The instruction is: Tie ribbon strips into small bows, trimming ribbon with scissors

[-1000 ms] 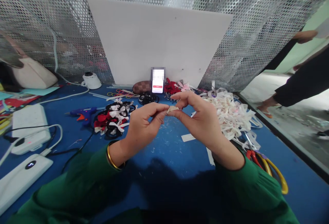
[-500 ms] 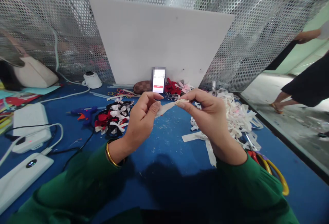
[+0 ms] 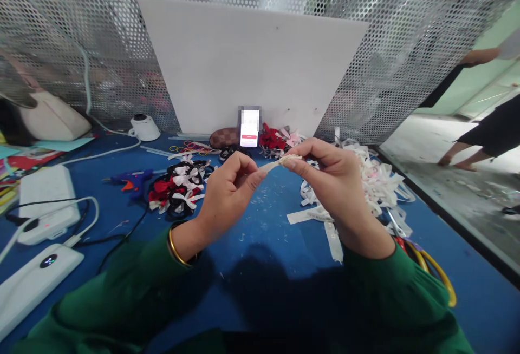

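Observation:
A strip of cream ribbon (image 3: 271, 166) stretches between my two hands above the blue table. My left hand (image 3: 227, 189) pinches its left end between thumb and index finger. Gathered folds of the ribbon are pinched in the fingertips of my right hand (image 3: 335, 181). To the right lies a heap of white ribbon pieces (image 3: 376, 178), with a flat printed strip (image 3: 304, 215) beside it. Black, red and white bows (image 3: 179, 186) are piled left of my left hand.
A lit phone (image 3: 249, 126) leans on a white board (image 3: 252, 61). At left are a blue glue gun (image 3: 132, 179), a power strip (image 3: 49, 197) and a power bank (image 3: 40, 283). Yellow-handled scissors (image 3: 436, 275) lie at right. Beyond the table a person's legs (image 3: 467, 153) show.
My left hand's thumb and finger have closed on the ribbon nearer my right hand, leaving a shorter span between them. The person at the far right has shifted their legs.

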Demonstrator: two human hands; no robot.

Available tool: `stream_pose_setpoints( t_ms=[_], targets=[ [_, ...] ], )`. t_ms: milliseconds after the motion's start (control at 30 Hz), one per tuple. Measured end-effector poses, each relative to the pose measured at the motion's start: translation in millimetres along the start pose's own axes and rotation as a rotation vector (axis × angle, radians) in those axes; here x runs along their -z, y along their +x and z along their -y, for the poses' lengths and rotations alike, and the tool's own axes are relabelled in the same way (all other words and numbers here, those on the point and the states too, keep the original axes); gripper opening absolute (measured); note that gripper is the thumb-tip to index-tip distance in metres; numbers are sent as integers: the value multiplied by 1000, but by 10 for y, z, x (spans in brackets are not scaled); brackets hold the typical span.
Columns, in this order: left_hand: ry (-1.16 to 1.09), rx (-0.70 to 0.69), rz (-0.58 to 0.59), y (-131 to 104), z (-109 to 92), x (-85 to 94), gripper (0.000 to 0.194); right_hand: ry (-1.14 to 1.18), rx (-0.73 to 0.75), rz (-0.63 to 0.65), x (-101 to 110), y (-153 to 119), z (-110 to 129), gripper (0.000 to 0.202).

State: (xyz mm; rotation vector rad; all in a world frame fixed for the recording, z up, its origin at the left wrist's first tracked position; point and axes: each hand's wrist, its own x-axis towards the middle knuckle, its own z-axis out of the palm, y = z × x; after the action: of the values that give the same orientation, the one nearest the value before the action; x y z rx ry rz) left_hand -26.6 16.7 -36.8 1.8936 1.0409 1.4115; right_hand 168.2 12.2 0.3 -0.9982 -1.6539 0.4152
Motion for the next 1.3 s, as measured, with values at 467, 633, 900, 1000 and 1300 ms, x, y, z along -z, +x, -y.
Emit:
stream_pose_setpoints(
  t_ms=[467,633,900,1000,1300],
  targets=[
    [-64,87,-77,69,-25,-6,7,-23,121,53,18,-1,72,8],
    [-78,106,-145,33,-56,-21,10,110,80,204,-58,-29,92,10],
    [-255,119,-129,10,-57,-68,7,5,175,100,-213,-94,46,11],
    [-286,111,-107,5,-47,-69,11,-67,210,47,-222,-99,29,7],
    [-208,54,-86,-11,-23,-70,12,-201,219,-78,-289,-131,-48,14]
  ],
)
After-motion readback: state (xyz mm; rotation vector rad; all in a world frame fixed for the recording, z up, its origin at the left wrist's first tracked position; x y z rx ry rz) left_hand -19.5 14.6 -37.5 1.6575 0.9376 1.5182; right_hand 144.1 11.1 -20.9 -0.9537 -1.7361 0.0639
